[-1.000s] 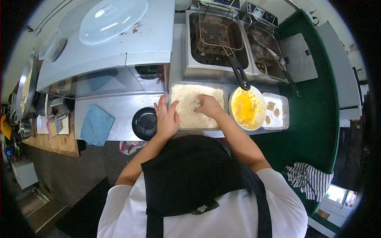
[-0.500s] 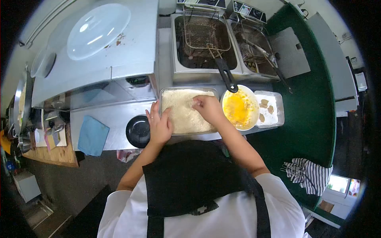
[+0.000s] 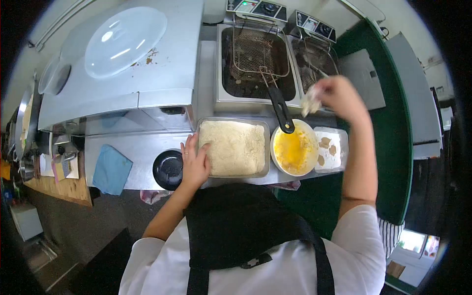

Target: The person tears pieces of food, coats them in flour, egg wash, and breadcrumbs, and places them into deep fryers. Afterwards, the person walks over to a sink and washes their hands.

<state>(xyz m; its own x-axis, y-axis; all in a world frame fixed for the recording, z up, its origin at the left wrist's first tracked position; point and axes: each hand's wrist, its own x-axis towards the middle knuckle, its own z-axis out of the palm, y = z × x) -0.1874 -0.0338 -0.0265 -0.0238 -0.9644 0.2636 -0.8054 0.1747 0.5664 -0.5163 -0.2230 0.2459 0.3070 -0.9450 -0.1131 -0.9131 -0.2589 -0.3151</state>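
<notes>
My left hand lies with fingers spread over the left rim of a metal tray. One of its fingertips touches the pale breadcrumbs filling the tray. Up at the right, my right hand is closed on a pale crumb-coated piece, blurred by motion; its exact kind cannot be made out. That hand is above and right of a white bowl of yellow beaten egg. Beside the bowl, a clear container holds white powder with several tan pieces.
Behind the bowl stands a deep fryer with a wire basket, whose black handle reaches over the bowl's rim. A second fryer basket is beside it. Left are a black bowl and a blue cloth.
My right hand has lifted out of the crumbs and swung right and away from me, carrying the crumb-coated piece. My left hand stays at the tray's left rim. The view has shifted slightly.
</notes>
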